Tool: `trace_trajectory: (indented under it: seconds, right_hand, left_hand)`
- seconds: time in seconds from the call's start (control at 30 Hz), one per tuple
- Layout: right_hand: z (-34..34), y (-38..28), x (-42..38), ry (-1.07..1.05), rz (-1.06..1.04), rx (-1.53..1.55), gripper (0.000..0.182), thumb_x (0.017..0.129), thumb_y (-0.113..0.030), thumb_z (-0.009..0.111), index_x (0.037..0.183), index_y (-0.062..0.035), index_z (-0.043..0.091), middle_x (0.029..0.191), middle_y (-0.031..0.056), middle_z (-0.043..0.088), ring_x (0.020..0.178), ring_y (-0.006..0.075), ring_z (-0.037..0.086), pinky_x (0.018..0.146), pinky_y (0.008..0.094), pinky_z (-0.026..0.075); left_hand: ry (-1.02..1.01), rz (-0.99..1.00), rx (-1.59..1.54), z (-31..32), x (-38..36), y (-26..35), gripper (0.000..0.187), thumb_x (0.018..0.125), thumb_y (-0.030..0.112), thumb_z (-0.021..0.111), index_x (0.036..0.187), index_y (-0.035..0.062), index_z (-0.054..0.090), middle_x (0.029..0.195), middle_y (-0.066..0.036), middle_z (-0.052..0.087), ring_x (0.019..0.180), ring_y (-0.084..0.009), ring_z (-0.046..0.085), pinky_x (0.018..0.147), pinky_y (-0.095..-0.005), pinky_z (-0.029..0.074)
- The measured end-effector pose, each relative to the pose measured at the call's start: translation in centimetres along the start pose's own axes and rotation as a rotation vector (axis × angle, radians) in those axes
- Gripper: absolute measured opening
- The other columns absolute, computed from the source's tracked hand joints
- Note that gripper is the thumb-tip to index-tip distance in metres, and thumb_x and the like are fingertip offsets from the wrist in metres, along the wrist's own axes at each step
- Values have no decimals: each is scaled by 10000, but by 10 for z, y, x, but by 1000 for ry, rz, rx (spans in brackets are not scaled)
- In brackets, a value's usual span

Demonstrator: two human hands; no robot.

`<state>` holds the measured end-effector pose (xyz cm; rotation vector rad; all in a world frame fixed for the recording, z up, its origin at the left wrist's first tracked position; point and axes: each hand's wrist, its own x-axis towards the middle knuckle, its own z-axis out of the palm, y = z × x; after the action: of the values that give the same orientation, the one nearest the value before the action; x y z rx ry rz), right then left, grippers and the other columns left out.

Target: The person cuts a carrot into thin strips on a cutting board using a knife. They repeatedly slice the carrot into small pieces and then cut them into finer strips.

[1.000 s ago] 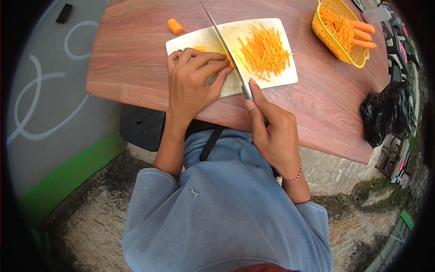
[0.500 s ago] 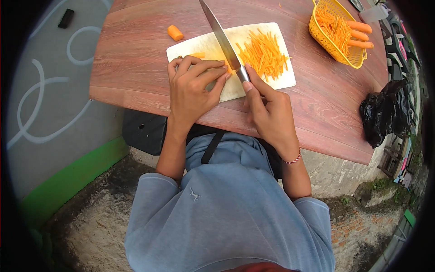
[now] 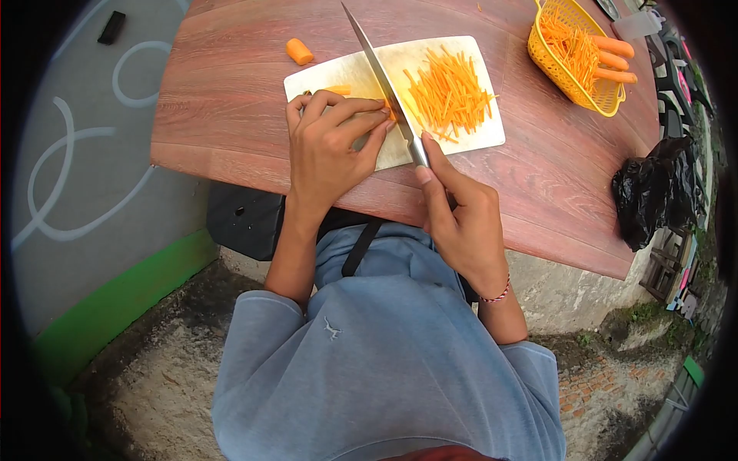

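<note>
On the white cutting board [image 3: 488, 131], my left hand [image 3: 332, 146] presses its curled fingers onto a carrot piece [image 3: 390, 112], mostly hidden beneath the fingertips. My right hand [image 3: 467, 211] is closed around the handle of a knife [image 3: 380, 73], whose blade lies across the board just right of my left fingertips. Thin carrot strips [image 3: 450, 92] form a pile on the right half of the board. Another bit of carrot [image 3: 338, 90] shows behind my left hand. A carrot stub [image 3: 299, 51] rests on the table beyond the board's left corner.
A yellow basket [image 3: 547, 63] with carrot strips and whole carrots [image 3: 613, 60] stands at the back right of the wooden table [image 3: 223, 100]. A black plastic bag [image 3: 653, 192] hangs at the right edge. A clear container [image 3: 636, 24] is beyond the basket.
My right hand has drawn the knife back toward my body, and its handle is now nearer the table's front edge. My left hand has barely moved.
</note>
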<state>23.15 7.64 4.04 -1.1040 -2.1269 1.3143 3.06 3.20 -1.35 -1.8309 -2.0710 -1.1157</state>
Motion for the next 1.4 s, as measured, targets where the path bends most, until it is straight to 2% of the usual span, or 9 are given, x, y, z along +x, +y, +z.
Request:
trace_trajectory:
  seconds: [0.03,0.1,0.43,0.63,0.83,0.9,0.93,1.0,1.4]
  right_hand:
    - [0,-2,-2,-1,1,-1,431,1062,-100,655,1490,-51,632,639,43,536,573,68,490,555,281,432]
    - [0,-7,-6,36,-98,-136,409,1033,-101,676,1427,6,654,778,237,654,635,376,676,618,445,521]
    - [19,-6,8,65,-186,-304,475,1028,-126,671,1483,-11,599,761,202,666,627,380,679,582,492,532]
    - [18,-2,34,104,-210,-228,391,1063,-164,650,1425,-18,665,720,214,628,589,288,659,607,393,512]
    - [-7,3,15,-19,95,53,368,1056,-152,651,1385,12,683,723,258,618,569,282,641,608,402,512]
    - [-9,6,10,-10,98,43,425,1087,-152,647,1503,-66,630,734,-54,577,615,22,496,551,237,438]
    - [-8,6,9,-9,100,43,425,1087,-152,647,1503,-66,630,734,-54,577,615,22,496,551,237,438]
    - [-6,2,9,9,85,49,382,1048,-136,668,1402,9,675,720,252,606,564,262,621,604,385,500]
    - [1,-8,-9,20,-60,-92,410,1032,-89,674,1430,6,655,772,224,648,634,366,666,633,432,526]
  left_hand:
    - [1,4,4,0,0,0,111,833,181,859,935,138,856,1026,60,797,940,-189,659,958,-421,394]
    - [-2,1,3,0,0,0,109,833,181,859,933,139,855,1023,63,796,940,-187,659,953,-423,393]
    - [-14,11,1,-4,2,2,124,791,111,851,912,107,826,996,34,794,979,-219,661,947,-417,406]
    - [-13,3,6,-4,0,3,135,803,133,861,936,122,846,1027,36,806,971,-211,661,953,-408,407]
    - [-10,-7,10,-3,-1,2,150,820,156,876,969,139,863,1050,46,818,962,-194,658,957,-395,405]
    - [-9,-6,10,-3,0,2,148,820,155,875,966,138,863,1052,47,819,961,-194,658,957,-395,405]
    - [-10,-5,11,-3,0,2,145,819,153,875,963,137,863,1055,47,819,960,-193,658,957,-395,405]
    - [-9,-5,11,-3,0,3,145,819,154,876,962,136,864,1052,47,818,959,-194,658,956,-397,405]
    - [-22,-1,-1,-5,1,4,148,805,119,852,952,126,861,1039,34,808,980,-207,657,958,-421,405]
